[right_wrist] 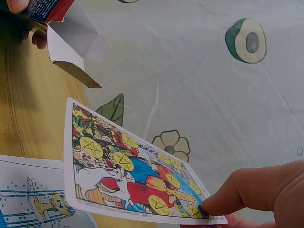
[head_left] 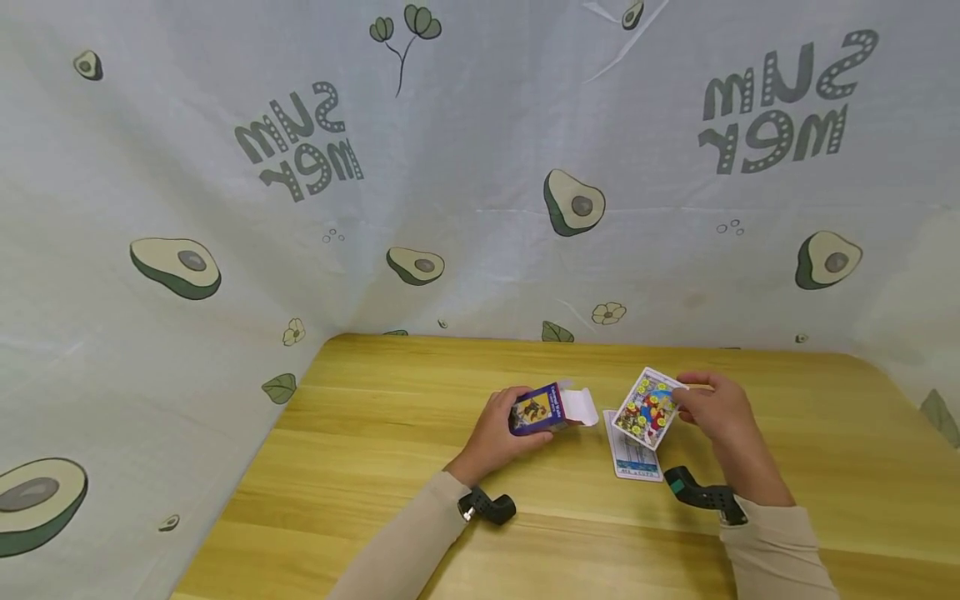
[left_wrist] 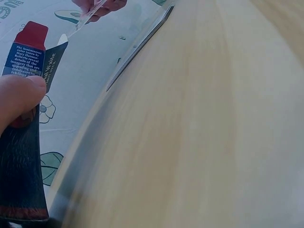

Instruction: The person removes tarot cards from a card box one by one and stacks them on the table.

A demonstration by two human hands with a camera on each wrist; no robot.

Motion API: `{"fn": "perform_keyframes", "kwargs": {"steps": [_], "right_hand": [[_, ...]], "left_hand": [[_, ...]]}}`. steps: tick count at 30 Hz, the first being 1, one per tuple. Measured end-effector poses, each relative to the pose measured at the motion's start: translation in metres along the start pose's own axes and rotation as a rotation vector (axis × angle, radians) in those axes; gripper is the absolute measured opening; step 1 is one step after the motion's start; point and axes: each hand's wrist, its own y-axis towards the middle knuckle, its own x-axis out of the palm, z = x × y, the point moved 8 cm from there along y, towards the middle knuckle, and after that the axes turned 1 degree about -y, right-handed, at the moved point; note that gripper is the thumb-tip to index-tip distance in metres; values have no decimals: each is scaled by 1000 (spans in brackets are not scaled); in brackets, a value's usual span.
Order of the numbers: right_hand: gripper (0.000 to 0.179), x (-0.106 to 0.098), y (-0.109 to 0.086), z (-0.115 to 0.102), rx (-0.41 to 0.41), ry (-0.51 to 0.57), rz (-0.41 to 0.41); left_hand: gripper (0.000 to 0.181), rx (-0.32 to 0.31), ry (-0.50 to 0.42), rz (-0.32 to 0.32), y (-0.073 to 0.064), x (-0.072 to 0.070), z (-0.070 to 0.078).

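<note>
My left hand (head_left: 501, 432) grips a dark blue card box (head_left: 536, 410) with a picture on its front. The box's end flap (head_left: 580, 407) hangs open toward the right; in the left wrist view my thumb (left_wrist: 21, 97) lies across the printed side. My right hand (head_left: 718, 408) pinches a colourful tarot card (right_wrist: 137, 175) with yellow pentacles by its edge, thumb on the picture. The card is tilted above the table. Below it and partly covered lies another card (head_left: 630, 462), face up, lettered "Ace of Cups".
The wooden table (head_left: 390, 492) runs back to a pale cloth (head_left: 480, 150) printed with avocados and words, which also hangs at the left. Dark wrist straps with camera mounts (head_left: 487, 505) sit on both forearms.
</note>
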Motion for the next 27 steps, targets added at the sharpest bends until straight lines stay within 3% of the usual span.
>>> {"fn": "perform_keyframes", "kwargs": {"steps": [9,27], "right_hand": [[55,6,1,9,46,15,-62],[46,26,4,15,25,-38,-153]], "left_hand": [[70,-5,-9,2,-1,-1,0],[70,-5,-6,1,-1,-1,0]]}}
